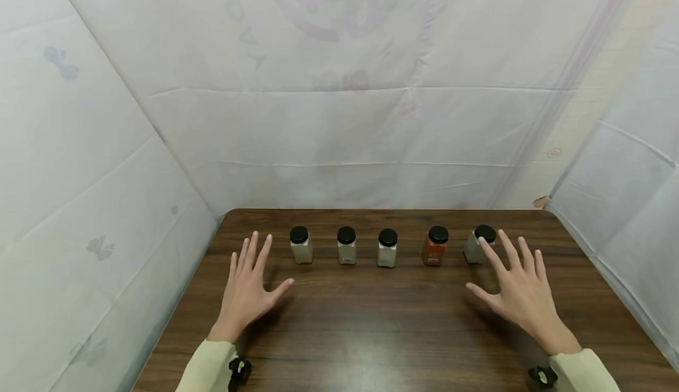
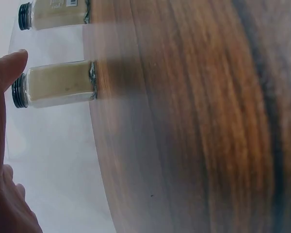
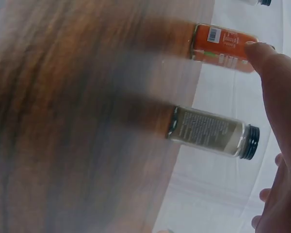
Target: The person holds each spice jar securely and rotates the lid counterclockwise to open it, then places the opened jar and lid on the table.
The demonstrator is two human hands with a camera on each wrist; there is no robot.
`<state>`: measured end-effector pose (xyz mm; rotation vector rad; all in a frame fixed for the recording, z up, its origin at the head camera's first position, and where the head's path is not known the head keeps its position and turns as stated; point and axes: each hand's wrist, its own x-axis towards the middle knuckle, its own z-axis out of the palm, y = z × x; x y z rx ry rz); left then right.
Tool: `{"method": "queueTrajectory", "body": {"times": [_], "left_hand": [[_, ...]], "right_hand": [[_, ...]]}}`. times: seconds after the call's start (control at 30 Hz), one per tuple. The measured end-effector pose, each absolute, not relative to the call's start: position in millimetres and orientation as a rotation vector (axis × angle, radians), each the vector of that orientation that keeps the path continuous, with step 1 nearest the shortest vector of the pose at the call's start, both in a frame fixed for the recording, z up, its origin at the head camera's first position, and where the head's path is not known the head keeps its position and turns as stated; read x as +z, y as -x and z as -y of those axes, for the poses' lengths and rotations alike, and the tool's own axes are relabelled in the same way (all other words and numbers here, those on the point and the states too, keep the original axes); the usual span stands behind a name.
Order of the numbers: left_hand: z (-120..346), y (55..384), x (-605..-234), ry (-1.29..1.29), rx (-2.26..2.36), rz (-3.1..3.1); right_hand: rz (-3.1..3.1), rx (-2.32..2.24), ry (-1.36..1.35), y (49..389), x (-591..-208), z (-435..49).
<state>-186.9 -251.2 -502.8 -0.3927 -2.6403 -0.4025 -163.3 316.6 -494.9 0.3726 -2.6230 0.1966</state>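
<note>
Several black-lidded spice jars stand upright in a row toward the back of the table. My left hand (image 1: 248, 292) hovers with fingers spread, just left of the leftmost jar (image 1: 302, 249), which holds a pale powder. On the right, my right hand (image 1: 522, 292) is spread too, its index fingertip overlapping the rightmost jar (image 1: 474, 249) in the head view. The right wrist view shows that greyish jar (image 3: 208, 130) apart from the fingers. Beside it is a jar of orange-red powder (image 1: 434, 250). Two more pale jars, a middle-left one (image 1: 347, 250) and a central one (image 1: 386, 253), stand between.
The dark wood-grain table (image 1: 366, 321) has rounded back corners. White cloth walls surround it: a back sheet (image 1: 339, 132), a left sheet (image 1: 95, 203) and a right sheet (image 1: 626, 185). Black straps with small devices sit at both wrists.
</note>
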Motion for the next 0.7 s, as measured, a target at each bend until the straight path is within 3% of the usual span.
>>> {"method": "queueTrajectory", "body": {"times": [0.7], "left_hand": [[245, 202, -495, 0.436, -0.681, 2.622]], "right_hand": [[2.382, 0.242, -0.549, 192, -463, -278]]}}
